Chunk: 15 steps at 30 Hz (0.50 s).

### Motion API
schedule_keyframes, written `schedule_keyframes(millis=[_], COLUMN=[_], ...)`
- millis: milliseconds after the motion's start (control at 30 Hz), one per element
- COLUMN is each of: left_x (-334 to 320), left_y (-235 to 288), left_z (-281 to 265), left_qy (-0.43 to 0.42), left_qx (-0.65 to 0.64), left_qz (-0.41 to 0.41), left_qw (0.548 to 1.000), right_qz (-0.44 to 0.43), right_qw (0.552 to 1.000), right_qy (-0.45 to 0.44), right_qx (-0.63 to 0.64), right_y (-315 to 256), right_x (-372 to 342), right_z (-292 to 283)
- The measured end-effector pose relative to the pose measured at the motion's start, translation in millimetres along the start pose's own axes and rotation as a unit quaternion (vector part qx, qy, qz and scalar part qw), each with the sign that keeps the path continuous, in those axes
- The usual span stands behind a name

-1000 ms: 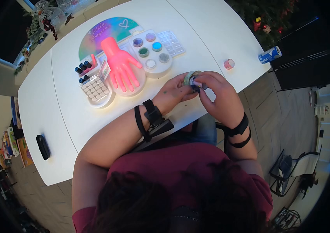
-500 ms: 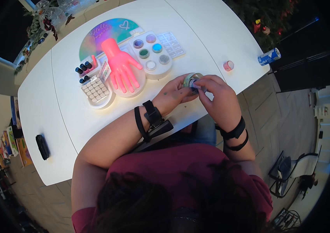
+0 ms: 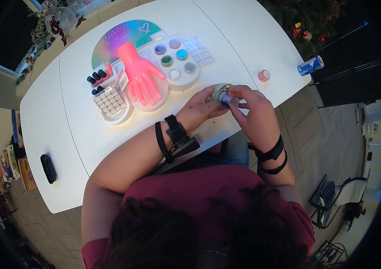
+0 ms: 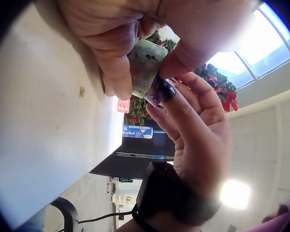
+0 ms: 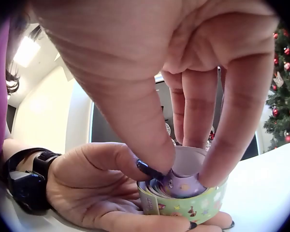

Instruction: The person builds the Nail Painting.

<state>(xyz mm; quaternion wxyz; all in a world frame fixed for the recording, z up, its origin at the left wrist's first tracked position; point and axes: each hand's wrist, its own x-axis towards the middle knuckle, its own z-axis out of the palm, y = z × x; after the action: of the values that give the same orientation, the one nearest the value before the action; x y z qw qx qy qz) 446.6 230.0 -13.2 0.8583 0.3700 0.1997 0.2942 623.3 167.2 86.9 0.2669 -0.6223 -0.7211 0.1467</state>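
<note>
My left hand [image 3: 199,108] grips a green patterned roll [image 5: 183,207], like a roll of stickers or decorative tape, with its fingers around the outside. Inside the green ring sits a smaller purple printed roll [image 5: 185,186], its layers showing as loose coils. The thumb and index finger of my right hand [image 3: 260,112] pinch this purple roll from above. Both hands are close together over the table's front edge. A pink roll [image 3: 263,75] rests on the table beyond the right hand.
A pink model hand [image 3: 141,74] stands on a white base among nail polish bottles [image 3: 97,77], a box of white nail tips [image 3: 110,102] and a holder of glitter pots [image 3: 181,80]. A blue can [image 3: 310,65] lies at the right edge, a black case [image 3: 48,169] at the left.
The right fingers dipped into the green roll, then drew back slightly, and more of the purple roll shows now. The left hand has stayed in place with the green roll.
</note>
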Motion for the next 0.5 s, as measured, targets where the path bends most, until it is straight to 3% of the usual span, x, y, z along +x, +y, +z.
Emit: schedule_keyframes(millis=[100, 167, 300, 367, 500], left_x=[-1.8, -3.1, -2.6, -0.4, 2.1], left_y=[3.7, 7.0, 6.2, 4.8, 3.3], left_z=[-1.4, 0.7, 2.2, 2.1, 3.6], left_qy=[-0.009, -0.012, 0.007, 0.011, 0.04], left_qx=[-0.004, -0.01, 0.007, 0.016, -0.026], left_qz=[-0.012, -0.025, -0.026, -0.026, -0.017], left_qw=[1.0, 1.0, 1.0, 0.999, 0.999], right_qz=[0.01, -0.045, -0.061, -0.115, -0.064], right_qw=[0.998, 0.999, 0.998, 0.991, 0.983], right_qy=[0.0, 0.0, 0.012, 0.071, 0.16], right_qx=[0.065, 0.026, -0.003, 0.003, -0.071], right_y=[3.3, 8.4, 1.2, 2.3, 31.4], right_x=[-1.5, -3.1, -2.1, -0.6, 14.6], right_z=[2.8, 4.1, 1.5, -5.1, -23.4])
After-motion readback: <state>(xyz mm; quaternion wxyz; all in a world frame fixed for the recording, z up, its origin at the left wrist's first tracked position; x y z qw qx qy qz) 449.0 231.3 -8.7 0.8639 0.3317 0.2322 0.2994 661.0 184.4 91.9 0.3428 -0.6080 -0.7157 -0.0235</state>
